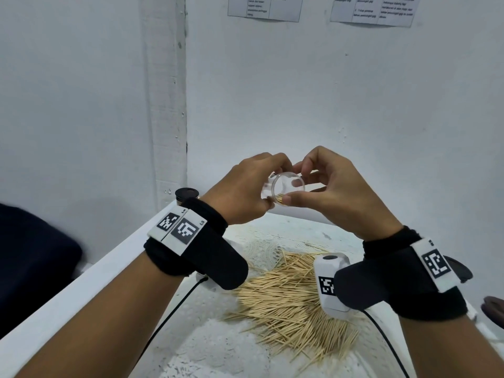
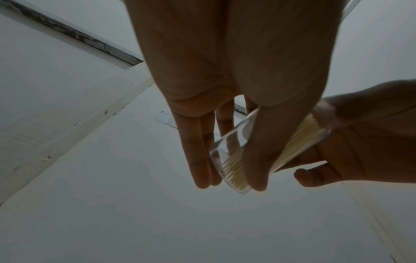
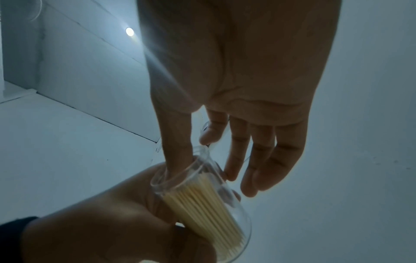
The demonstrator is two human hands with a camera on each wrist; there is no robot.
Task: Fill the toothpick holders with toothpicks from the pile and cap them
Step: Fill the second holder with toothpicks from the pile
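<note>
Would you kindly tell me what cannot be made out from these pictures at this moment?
- Head view: the body of the clear holder is hidden by the left hand and right hand; only its open rim shows.
- Head view: the dark round object at the table's far corner is mostly behind the left wrist band.
- Head view: the text on the wall notices is too small, cut off by the top edge.
- All views: no cap can be identified.

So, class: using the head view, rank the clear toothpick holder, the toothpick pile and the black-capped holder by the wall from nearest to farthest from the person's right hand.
1. Clear toothpick holder: at the right hand fingertips, held up between both hands.
2. Toothpick pile: on the table, below the hand.
3. Black-capped holder: far left by the wall, beyond the left hand.
</note>
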